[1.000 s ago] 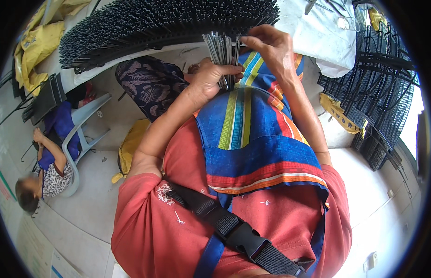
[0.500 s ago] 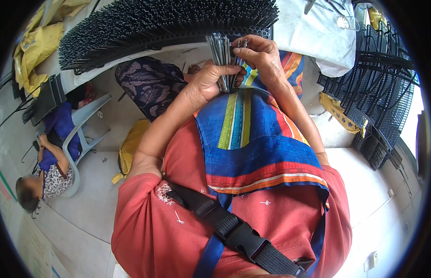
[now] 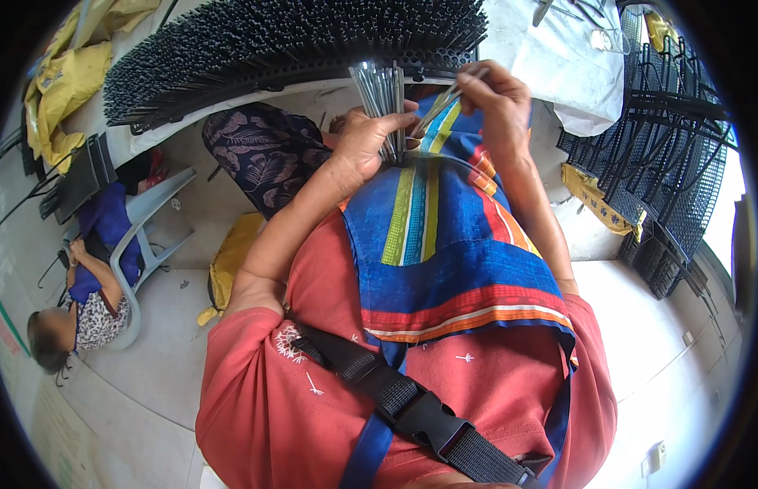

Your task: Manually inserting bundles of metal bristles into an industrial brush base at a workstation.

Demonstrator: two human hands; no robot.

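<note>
My left hand [image 3: 365,140] is wrapped round a bundle of thin metal rods [image 3: 382,94], which stand nearly upright above my lap and fan out at the top. Apart from it to the right, my right hand [image 3: 499,98] pinches a few loose metal rods [image 3: 446,104] that slant down toward the left hand. What these rods' lower ends touch is hard to make out. Just beyond both hands lies a long black perforated rack [image 3: 297,80], packed with dark upright rods [image 3: 313,37]. My striped blue apron [image 3: 460,236] covers my lap beneath the hands.
The rack rests on a table with a white cover [image 3: 550,61]. At the right stand black wire mesh racks [image 3: 664,163]. Yellow sacks [image 3: 69,77] lie at the far left. A person [image 3: 101,293] sits on a grey plastic chair [image 3: 142,236] at the left.
My right hand has pulled away to the right from the bundle with a few rods, which now slant. The left hand keeps its hold, and the bundle's top has spread slightly leftward.
</note>
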